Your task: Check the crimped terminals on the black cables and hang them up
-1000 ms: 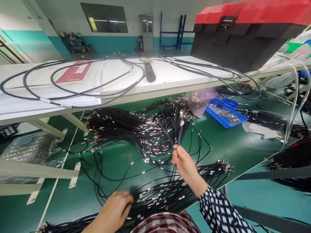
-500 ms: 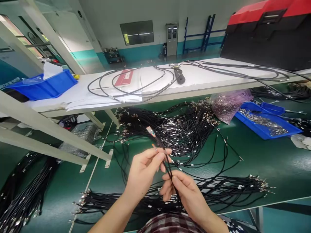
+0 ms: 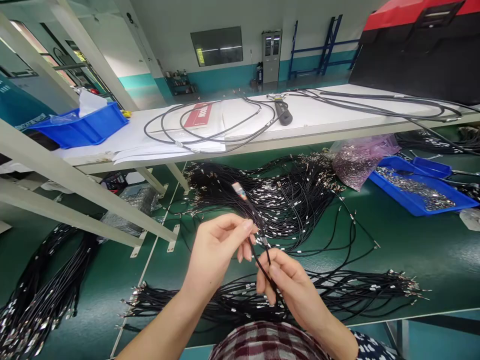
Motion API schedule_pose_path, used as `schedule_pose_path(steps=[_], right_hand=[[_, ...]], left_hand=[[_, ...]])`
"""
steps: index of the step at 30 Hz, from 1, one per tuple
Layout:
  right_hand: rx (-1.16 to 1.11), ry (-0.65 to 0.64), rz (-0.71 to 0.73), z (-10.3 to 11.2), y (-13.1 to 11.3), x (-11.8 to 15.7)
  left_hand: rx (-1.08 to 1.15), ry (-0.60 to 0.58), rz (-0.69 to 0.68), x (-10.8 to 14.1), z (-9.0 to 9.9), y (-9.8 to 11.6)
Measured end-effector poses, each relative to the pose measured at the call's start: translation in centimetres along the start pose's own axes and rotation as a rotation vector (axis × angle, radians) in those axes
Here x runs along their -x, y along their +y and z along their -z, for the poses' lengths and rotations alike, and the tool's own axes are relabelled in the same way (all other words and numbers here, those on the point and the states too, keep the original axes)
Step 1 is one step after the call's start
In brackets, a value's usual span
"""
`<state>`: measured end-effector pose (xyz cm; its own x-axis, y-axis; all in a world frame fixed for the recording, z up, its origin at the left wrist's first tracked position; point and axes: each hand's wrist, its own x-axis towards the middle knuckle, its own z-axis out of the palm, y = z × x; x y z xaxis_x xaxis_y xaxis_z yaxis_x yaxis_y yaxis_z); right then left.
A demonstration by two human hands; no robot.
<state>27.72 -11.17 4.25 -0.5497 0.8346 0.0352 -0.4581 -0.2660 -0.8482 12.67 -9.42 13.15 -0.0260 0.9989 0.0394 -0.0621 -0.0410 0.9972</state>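
Between thumb and fingers, my left hand (image 3: pixel 222 246) pinches a thin black cable; its end is hidden by the fingers. Lower and to the right, my right hand (image 3: pixel 287 280) is closed on black cable strands (image 3: pixel 265 272). One strand rises between the hands to a connector end (image 3: pixel 239 191) with a pale tip and coloured wires, pointing up and left. Behind the hands lies a large bundle of black cables (image 3: pixel 285 215) with small silver and white pieces. Another bundle (image 3: pixel 356 295) stretches across the green table under my hands.
A white shelf (image 3: pixel 315 120) carries looped cables, a black-handled wrench (image 3: pixel 283 112) and a blue bin (image 3: pixel 88 127). To the right are a pink bag (image 3: pixel 362 160) and a blue tray (image 3: pixel 420 192) of metal parts. More cables (image 3: pixel 56 280) lie left, beyond slanted white posts.
The view has shifted slightly. My left hand has drawn its cable a little away from the strand with the connector, and the gap between the two strands has widened.
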Motion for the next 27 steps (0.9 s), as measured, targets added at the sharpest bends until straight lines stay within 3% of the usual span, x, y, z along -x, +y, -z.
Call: schedule_pose_path(steps=[3,7,17,27], right_hand=[[0.03,0.05,0.062,-0.7,-1.5,-0.8],[0.01,0.092,0.034,-1.5,-2.4,-1.1],[-0.077,0.069,0.0,-1.4,-2.2,-0.5],[-0.089,0.07,-0.014,-1.6,-1.7,-0.2]], left_hand=[[-0.004,-0.082,0.081,-0.2,-0.2,0.4],[0.056,-0.145,0.116,-0.3,-0.3,0.5],[0.063,-0.169,0.155,-0.5,-0.3,0.7],[-0.068,-0.139,0.207,-0.4,-0.2,1.0]])
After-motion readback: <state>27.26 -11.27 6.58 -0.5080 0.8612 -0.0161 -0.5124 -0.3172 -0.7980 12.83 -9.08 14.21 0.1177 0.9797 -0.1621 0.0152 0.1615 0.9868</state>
